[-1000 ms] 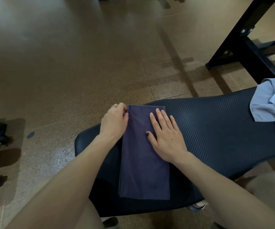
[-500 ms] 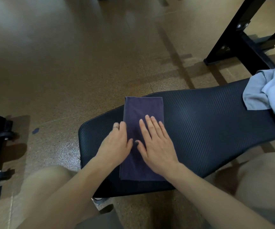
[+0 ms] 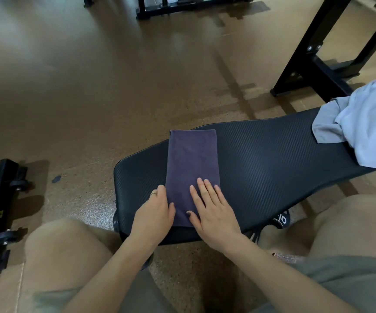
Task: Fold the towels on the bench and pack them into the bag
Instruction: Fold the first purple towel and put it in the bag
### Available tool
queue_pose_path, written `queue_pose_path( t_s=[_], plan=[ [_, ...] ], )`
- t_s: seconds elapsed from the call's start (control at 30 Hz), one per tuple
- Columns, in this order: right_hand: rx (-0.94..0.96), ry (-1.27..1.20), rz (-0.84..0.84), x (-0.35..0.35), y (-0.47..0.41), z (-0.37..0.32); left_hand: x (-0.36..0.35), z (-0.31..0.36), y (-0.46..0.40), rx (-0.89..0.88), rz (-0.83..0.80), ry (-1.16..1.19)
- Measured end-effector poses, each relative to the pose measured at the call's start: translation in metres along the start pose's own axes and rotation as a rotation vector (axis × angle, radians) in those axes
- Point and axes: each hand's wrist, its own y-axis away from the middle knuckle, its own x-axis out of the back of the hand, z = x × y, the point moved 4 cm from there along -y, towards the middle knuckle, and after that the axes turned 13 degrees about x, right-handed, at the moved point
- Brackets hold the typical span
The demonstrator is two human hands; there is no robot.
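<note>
Both hands, left (image 3: 154, 213) and right (image 3: 214, 211), press flat, grip released, on the folded purple towel's (image 3: 192, 163) near end.

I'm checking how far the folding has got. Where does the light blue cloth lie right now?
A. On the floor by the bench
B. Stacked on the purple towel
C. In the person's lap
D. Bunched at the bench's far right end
D: the light blue cloth lies crumpled at the right end of the bench, apart from the folded purple towel.

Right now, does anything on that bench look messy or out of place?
Only the pale blue-grey cloth at the bench's right end: it lies crumpled and unfolded. The purple towel is folded into a neat strip, both hands flat on its near end. No bag is in view.
</note>
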Motion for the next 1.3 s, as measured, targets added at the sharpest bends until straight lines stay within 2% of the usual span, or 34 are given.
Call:
queue_pose_path(
  t_s=[0.2, 0.37, 0.57, 0.83, 0.93, 1.0, 1.07, 1.13, 1.2, 1.3],
  plan=[
    [0.019, 0.003, -0.011, 0.002, 0.0, -0.003, 0.004, 0.001, 0.004, 0.038, 0.017, -0.01],
    [0.025, 0.005, -0.034, -0.006, 0.009, -0.001, -0.002, -0.011, 0.0, 0.237, -0.166, 0.189],
    [0.03, 0.0, -0.044, -0.006, 0.008, -0.001, -0.006, -0.018, -0.004, 0.407, -0.291, 0.391],
    [0.037, -0.009, -0.042, -0.005, 0.007, -0.001, -0.007, -0.025, -0.001, 0.409, -0.278, 0.348],
    [0.035, -0.004, -0.047, -0.005, 0.007, -0.001, -0.004, -0.022, 0.002, 0.345, -0.234, 0.245],
    [0.03, -0.007, -0.049, -0.004, 0.008, -0.001, -0.001, -0.014, 0.01, 0.236, -0.117, 0.142],
    [0.027, -0.025, -0.041, -0.002, 0.007, -0.002, 0.0, -0.007, 0.02, 0.075, 0.023, -0.008],
    [0.041, -0.032, -0.013, 0.001, 0.007, -0.003, -0.008, -0.003, 0.027, -0.127, 0.08, -0.153],
    [0.076, -0.018, -0.012, -0.001, 0.011, -0.001, -0.015, -0.004, 0.028, -0.267, 0.094, -0.269],
    [0.09, -0.013, -0.04, -0.004, 0.021, 0.006, -0.013, -0.006, 0.026, -0.327, 0.021, -0.339]
  ],
)
